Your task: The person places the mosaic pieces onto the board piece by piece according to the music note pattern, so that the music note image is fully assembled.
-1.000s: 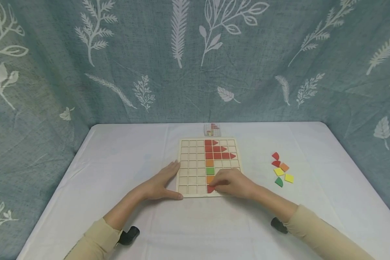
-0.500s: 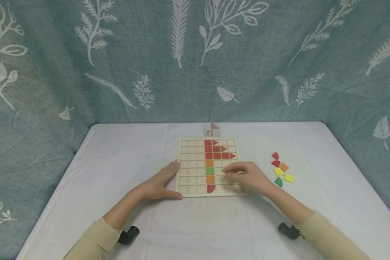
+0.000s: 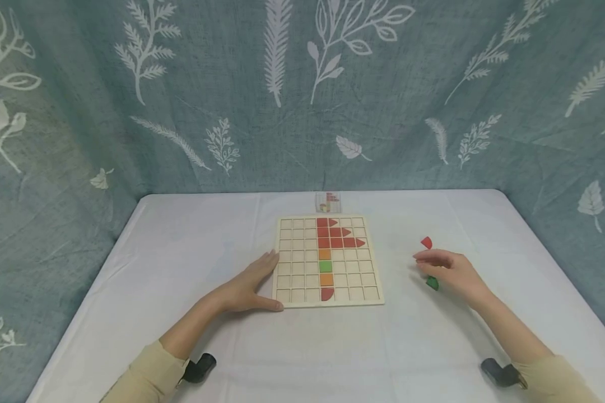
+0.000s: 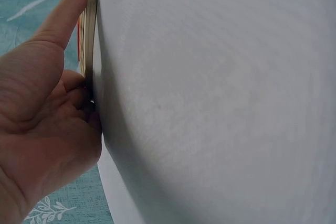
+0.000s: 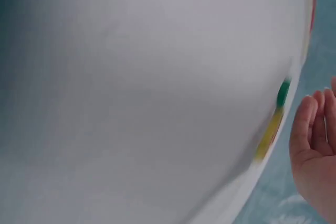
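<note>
A square wooden grid board (image 3: 294,279) lies on the white table, with red, orange and green tiles set in its cells. My left hand (image 3: 249,285) rests at the board's left side, fingers along the edge and thumb at the near corner; the left wrist view shows the thumb (image 4: 71,17) against the rim. Right of the board, my right hand (image 3: 454,274) hovers over the loose tiles, fingers relaxed and holding nothing visible. It hides most of them, leaving a red quarter-round tile (image 3: 427,242) and a green tile (image 3: 432,284) in sight. The right wrist view also shows a yellow tile (image 5: 269,136).
A small picture card (image 3: 328,202) showing a coloured grid pattern lies behind the board. Black wrist-camera mounts (image 3: 200,368) sit beside both sleeves. A leaf-patterned blue-green curtain (image 3: 282,140) hangs along the table's back edge.
My right hand has left the red quarter-round tile in the board's bottom row and moved right, over the loose tiles. My left hand has stayed at the board's edge.
</note>
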Demonstrator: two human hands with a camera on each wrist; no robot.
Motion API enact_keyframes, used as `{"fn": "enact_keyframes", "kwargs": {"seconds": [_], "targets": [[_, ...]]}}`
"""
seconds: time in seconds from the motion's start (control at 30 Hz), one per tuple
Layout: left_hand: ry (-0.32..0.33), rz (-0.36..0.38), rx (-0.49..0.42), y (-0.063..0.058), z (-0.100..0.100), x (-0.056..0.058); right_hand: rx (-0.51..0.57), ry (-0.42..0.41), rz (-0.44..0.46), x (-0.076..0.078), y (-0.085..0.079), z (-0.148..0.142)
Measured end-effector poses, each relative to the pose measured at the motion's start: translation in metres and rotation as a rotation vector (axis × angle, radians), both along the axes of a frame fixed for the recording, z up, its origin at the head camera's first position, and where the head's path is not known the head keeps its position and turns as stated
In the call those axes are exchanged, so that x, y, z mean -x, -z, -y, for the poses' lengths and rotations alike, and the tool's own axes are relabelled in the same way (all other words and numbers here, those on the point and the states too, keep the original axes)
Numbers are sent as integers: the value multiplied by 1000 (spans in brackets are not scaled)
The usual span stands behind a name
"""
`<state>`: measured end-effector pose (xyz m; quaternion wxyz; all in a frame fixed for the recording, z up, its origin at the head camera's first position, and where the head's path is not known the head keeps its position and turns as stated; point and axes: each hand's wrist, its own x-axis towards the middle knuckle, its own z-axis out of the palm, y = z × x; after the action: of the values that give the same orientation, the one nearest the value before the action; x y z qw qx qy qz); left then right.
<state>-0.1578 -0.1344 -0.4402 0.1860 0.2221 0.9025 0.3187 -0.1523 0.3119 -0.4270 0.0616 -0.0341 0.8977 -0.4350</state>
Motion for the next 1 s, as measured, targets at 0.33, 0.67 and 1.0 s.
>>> {"fn": "enact_keyframes", "kwargs": {"seconds": [0.33, 0.67, 1.0], "targets": [[3, -6, -4, 2, 1, 1, -241, 10, -24, -10, 1, -42], [3, -2, 1, 1, 1, 1, -298, 3, -72, -13, 5, -48], [-15, 7, 9, -1, -1, 1, -147, 34, -57, -11, -5, -26]]}}
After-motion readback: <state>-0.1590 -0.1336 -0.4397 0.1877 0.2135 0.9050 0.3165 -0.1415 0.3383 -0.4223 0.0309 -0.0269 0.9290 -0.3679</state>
